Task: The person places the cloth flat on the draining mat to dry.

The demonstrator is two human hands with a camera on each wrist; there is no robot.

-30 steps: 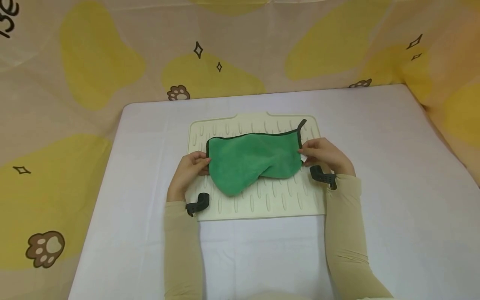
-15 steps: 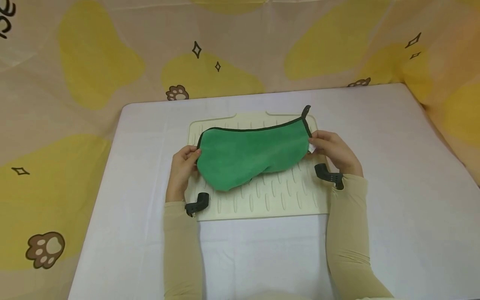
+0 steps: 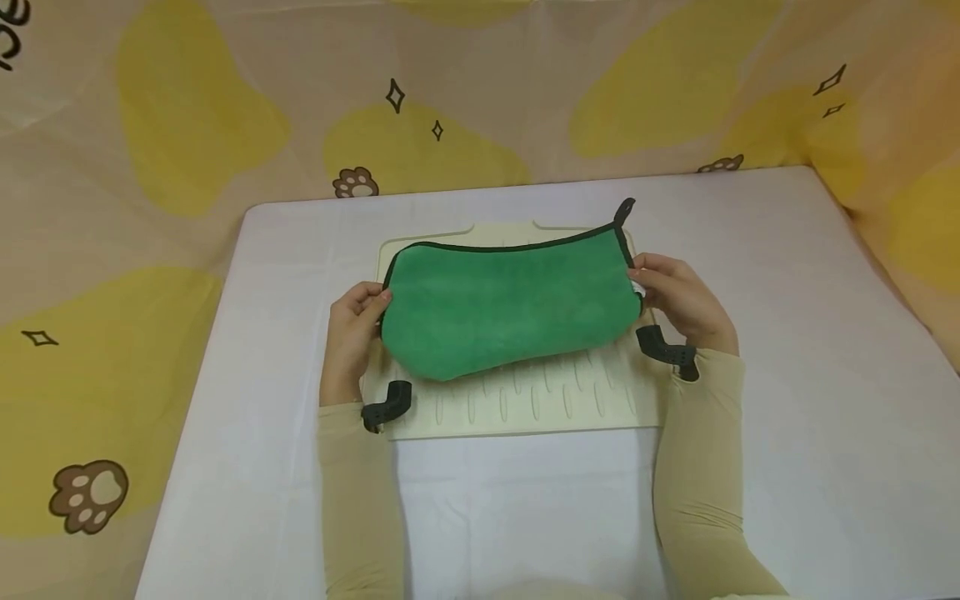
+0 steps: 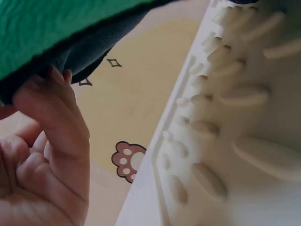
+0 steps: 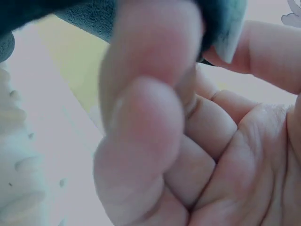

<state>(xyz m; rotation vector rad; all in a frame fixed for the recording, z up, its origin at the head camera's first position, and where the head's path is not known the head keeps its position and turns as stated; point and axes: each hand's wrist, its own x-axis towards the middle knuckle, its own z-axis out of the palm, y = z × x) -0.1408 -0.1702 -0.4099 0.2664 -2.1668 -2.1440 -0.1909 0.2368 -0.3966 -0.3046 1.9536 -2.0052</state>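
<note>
A folded green cloth point(image 3: 502, 304) with dark edging and a dark loop point(image 3: 625, 212) at its far right corner is stretched between both hands. My left hand point(image 3: 352, 337) pinches its left edge between thumb and fingers. At the opposite edge, beside a small white tag point(image 3: 638, 288), my right hand point(image 3: 686, 300) pinches the cloth. The left wrist view shows a dark underside point(image 4: 91, 52) above the curled fingers. Beneath the cloth lies a cream ridged mat point(image 3: 525, 408), partly hidden; the cloth hangs above it.
The mat rests on a table with a white cover point(image 3: 810, 333). A patterned yellow and beige curtain point(image 3: 465, 83) stands behind the table and along its sides. Each wrist carries a black mount, such as the left wrist mount point(image 3: 390, 404).
Both hands have moved apart and away from the body, lifting the cloth. Its sagging lower fold has been pulled out, so it now looks wider and smoother.
</note>
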